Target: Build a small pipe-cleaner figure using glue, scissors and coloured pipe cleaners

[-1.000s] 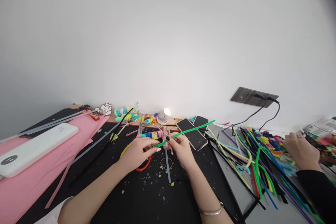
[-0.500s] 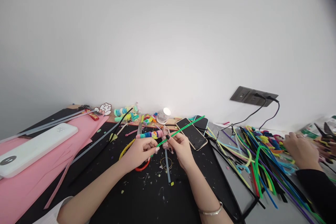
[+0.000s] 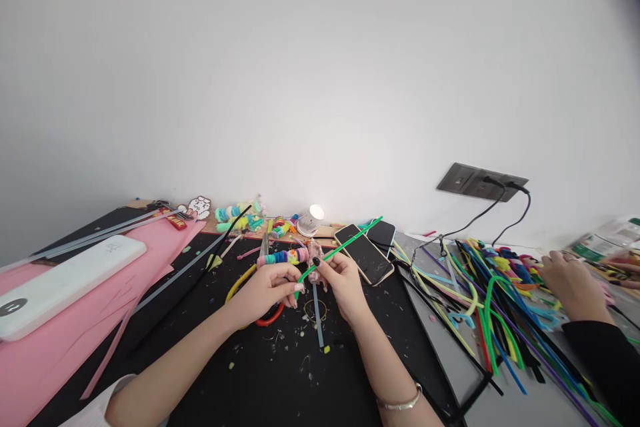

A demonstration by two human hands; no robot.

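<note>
My left hand [image 3: 260,290] and my right hand [image 3: 341,283] meet over the black mat [image 3: 280,373], both pinched on a green pipe cleaner [image 3: 345,245]. Its near end bends down between my fingertips, and its long end slants up to the right over a phone [image 3: 364,255]. A rod wrapped in multicoloured coils [image 3: 283,257] lies just behind my left hand. A red ring [image 3: 270,317] and a yellow curved piece [image 3: 236,282] lie under my left hand. My right wrist wears a silver bracelet [image 3: 400,403].
Pink sheets [image 3: 45,353] and a white power bank [image 3: 60,283] lie at the left. A heap of coloured pipe cleaners [image 3: 500,307] covers the grey board at the right, where another person's hand [image 3: 573,283] rests. A wall socket [image 3: 480,182] with cables sits behind. Scissors [image 3: 264,245] lie near the coils.
The pipe cleaner's long end has swung left and shortened, while its near end has bent downward between my fingers. The other person's hand at the far right has shifted a little.
</note>
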